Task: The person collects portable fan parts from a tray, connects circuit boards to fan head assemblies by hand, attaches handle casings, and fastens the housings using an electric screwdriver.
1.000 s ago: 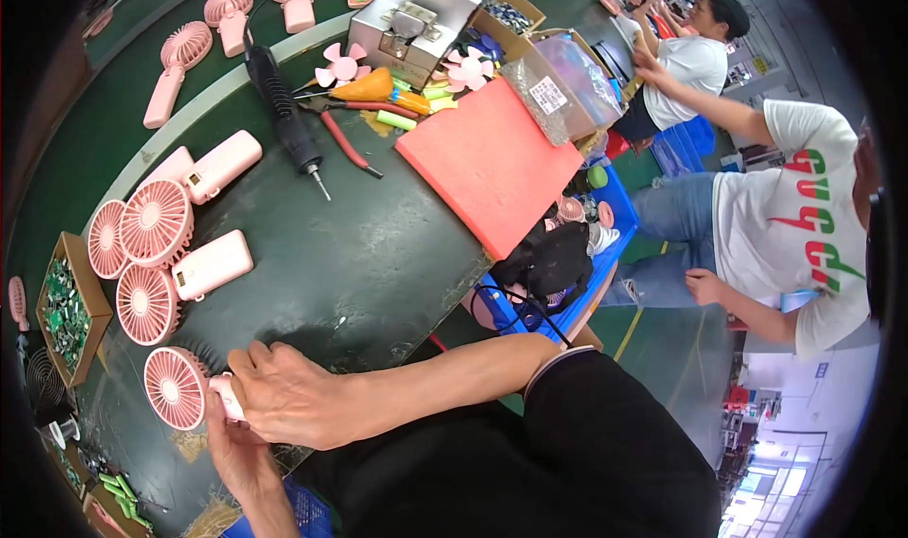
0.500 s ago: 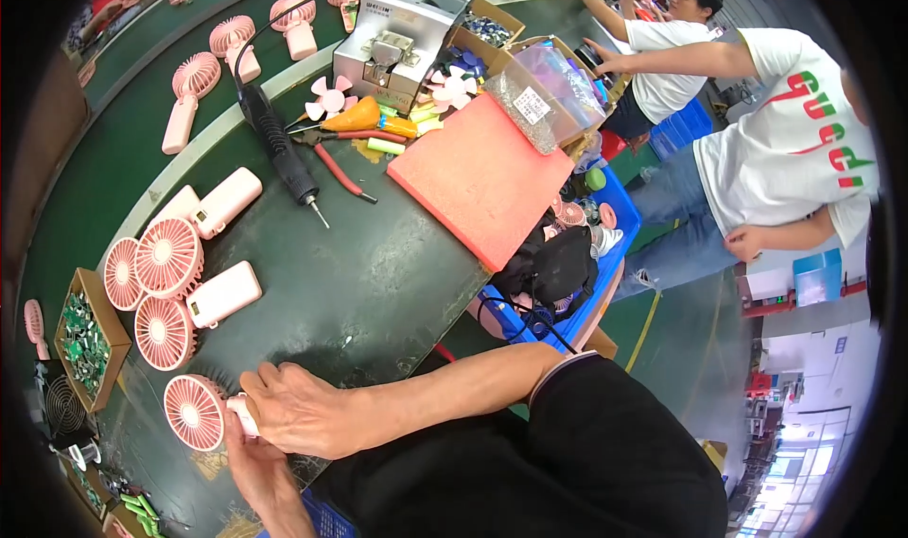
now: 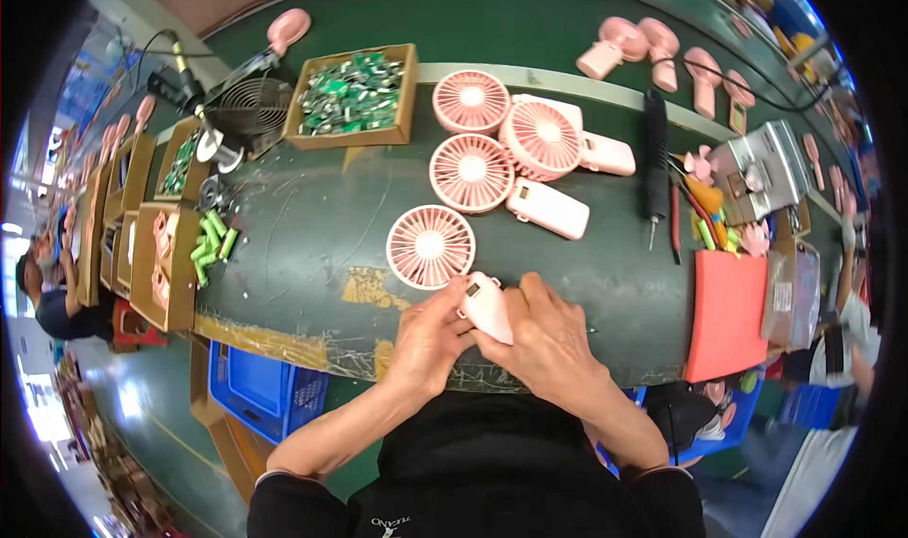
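A pink handheld fan lies at the near side of the bench, its round grille (image 3: 430, 247) flat on the surface. Its pale pink handle (image 3: 487, 313), with a small dark window, is raised between my two hands. My left hand (image 3: 423, 338) is closed on the handle's left side, fingertips near the grille. From the other side, my right hand (image 3: 551, 335) wraps its fingers and thumb round the handle. Whether handle and grille are joined is hidden by my fingers. Just beyond sit several more pink fans (image 3: 471, 172), one with its handle (image 3: 549, 209) pointing right.
A black electric screwdriver (image 3: 654, 160) and red-handled pliers (image 3: 675, 221) lie to the right, beside a red foam pad (image 3: 728, 316). At the back left stands a cardboard box of green circuit boards (image 3: 409, 94). Green battery cells (image 3: 213, 240) lie at the left, near a solder spool (image 3: 219, 152).
The view has swung left, bringing the boxes and batteries further into the picture. Both hands stay on the fan's handle, which shows more plainly now.
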Demonstrator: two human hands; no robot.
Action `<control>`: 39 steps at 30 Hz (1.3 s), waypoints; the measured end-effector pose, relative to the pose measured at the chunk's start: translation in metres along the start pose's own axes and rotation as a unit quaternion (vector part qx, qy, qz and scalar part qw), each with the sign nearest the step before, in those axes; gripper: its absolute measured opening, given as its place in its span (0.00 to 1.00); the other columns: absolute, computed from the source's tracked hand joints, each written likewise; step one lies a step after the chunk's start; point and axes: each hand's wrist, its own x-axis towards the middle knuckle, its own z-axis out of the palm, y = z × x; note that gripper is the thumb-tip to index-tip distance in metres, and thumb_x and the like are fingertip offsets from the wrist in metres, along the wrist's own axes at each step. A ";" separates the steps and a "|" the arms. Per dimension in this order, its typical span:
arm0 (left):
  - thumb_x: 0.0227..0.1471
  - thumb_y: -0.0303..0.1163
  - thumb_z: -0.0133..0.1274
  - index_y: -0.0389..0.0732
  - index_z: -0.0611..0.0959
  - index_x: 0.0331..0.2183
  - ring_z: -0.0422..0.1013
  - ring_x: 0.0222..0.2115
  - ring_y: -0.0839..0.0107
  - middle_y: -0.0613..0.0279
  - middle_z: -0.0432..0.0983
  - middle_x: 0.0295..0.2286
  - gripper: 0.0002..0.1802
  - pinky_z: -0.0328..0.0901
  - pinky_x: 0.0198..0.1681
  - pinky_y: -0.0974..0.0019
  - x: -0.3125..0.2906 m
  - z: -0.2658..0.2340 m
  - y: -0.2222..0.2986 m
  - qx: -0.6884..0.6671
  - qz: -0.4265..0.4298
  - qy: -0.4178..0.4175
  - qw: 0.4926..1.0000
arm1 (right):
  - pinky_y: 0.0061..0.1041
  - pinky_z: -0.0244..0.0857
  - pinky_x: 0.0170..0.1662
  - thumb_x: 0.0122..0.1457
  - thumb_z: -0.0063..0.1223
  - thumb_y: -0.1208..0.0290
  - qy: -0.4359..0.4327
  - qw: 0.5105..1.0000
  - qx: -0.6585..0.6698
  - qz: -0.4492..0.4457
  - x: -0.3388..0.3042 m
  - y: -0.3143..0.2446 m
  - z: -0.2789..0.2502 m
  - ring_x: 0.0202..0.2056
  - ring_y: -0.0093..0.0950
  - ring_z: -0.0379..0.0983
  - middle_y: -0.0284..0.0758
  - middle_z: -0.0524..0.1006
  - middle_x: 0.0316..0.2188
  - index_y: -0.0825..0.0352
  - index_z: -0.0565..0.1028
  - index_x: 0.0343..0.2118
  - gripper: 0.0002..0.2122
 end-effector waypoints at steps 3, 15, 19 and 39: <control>0.57 0.43 0.52 0.34 0.77 0.43 0.74 0.39 0.68 0.58 0.76 0.38 0.21 0.69 0.43 0.62 -0.002 -0.004 0.002 -0.017 0.008 0.003 1.000 | 0.34 0.68 0.26 0.43 0.63 0.65 -0.007 1.000 -0.015 0.016 0.002 -0.007 0.004 0.29 0.35 0.70 0.39 0.66 0.28 0.72 0.73 0.31 0.17; 0.59 0.38 0.50 0.35 0.76 0.44 0.72 0.39 0.72 0.61 0.75 0.39 0.17 0.68 0.42 0.67 0.013 -0.023 -0.005 0.078 0.073 -0.048 0.993 | 0.36 0.66 0.25 0.42 0.55 0.65 0.003 0.999 0.048 0.012 0.002 -0.003 0.013 0.30 0.39 0.70 0.46 0.69 0.28 0.74 0.72 0.27 0.14; 0.60 0.40 0.49 0.37 0.72 0.49 0.71 0.45 0.69 0.58 0.74 0.44 0.21 0.68 0.47 0.64 0.010 -0.019 -0.007 0.095 0.030 -0.073 0.992 | 0.32 0.60 0.24 0.41 0.56 0.67 0.042 0.999 -0.009 -0.024 -0.013 -0.001 0.014 0.29 0.38 0.69 0.47 0.69 0.26 0.78 0.76 0.23 0.14; 0.57 0.34 0.53 0.33 0.80 0.42 0.75 0.36 0.71 0.59 0.78 0.36 0.15 0.71 0.40 0.64 -0.005 -0.007 0.002 0.067 0.032 0.017 0.997 | 0.41 0.67 0.27 0.47 0.59 0.64 -0.026 0.999 0.025 0.030 0.003 -0.007 0.005 0.29 0.40 0.74 0.42 0.70 0.27 0.72 0.74 0.26 0.14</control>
